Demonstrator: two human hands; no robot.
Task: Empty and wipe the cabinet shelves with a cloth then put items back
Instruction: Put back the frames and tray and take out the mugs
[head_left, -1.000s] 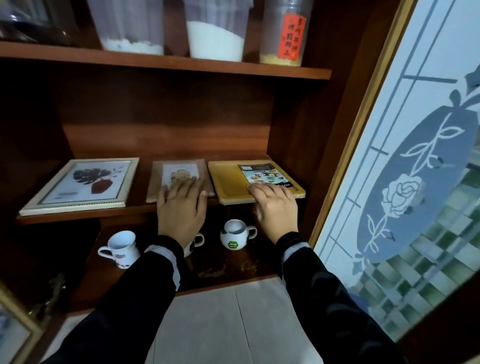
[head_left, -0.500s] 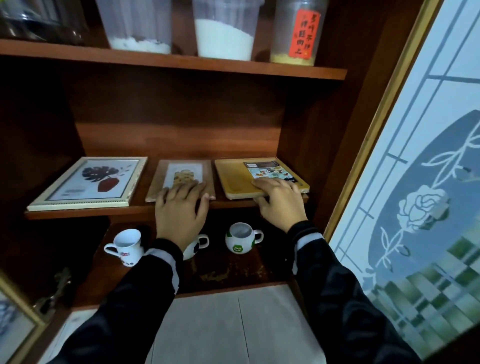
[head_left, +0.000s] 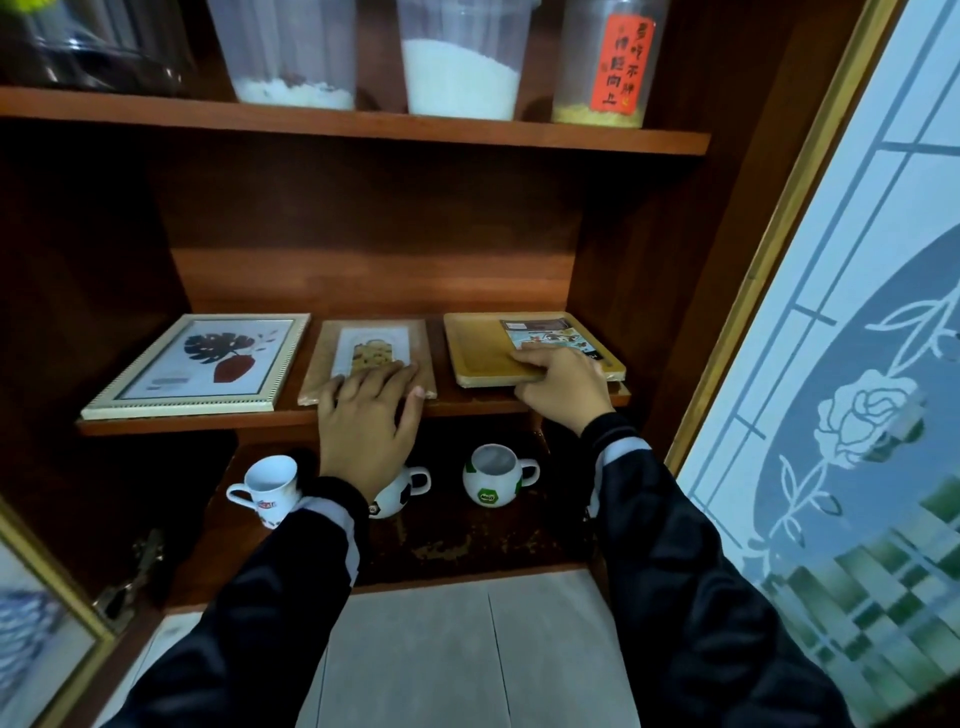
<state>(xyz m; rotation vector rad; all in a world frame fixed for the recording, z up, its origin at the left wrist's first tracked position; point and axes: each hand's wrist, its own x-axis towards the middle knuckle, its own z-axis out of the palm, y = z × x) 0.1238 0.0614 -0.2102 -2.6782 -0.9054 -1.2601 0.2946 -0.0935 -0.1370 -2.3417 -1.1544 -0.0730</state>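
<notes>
**Step in hand (judged):** emptying the middle shelf (head_left: 182, 426); nothing is lifted off yet and no cloth is in view.

**Task items, middle of frame:**
- Brown frame (head_left: 363, 343), flat on the shelf, centre. The left hand (head_left: 369, 421) rests on its near edge with fingers straight and spread, holding nothing.
- Yellow tray (head_left: 478, 348), flat, right of centre, label on its far corner. The right hand (head_left: 563, 387) lies over its near right corner with bent fingers on top. The thumb is hidden, so I cannot tell whether it pinches the tray.
- White leaf picture (head_left: 208, 364), flat, left of centre, untouched.

**Handling advice:** slide each flat piece toward the shelf lip until a thumb fits beneath, then lift it level. Take one piece per hand and keep the glazed frames from knocking together.

**Surroundings:**
- Lower shelf (head_left: 467, 545): white mug (head_left: 265, 486), football mug (head_left: 402, 491) partly behind the left wrist, green-and-white mug (head_left: 493, 480). They sit directly under the hands, so a dropped frame would likely strike them.
- Top of frame: two clear tubs (head_left: 460, 62) of white grain and a jar with red label (head_left: 602, 62).
- Right of frame: open glass door (head_left: 857, 415) with a rose pattern, close to the right sleeve, narrowing the way out.
</notes>
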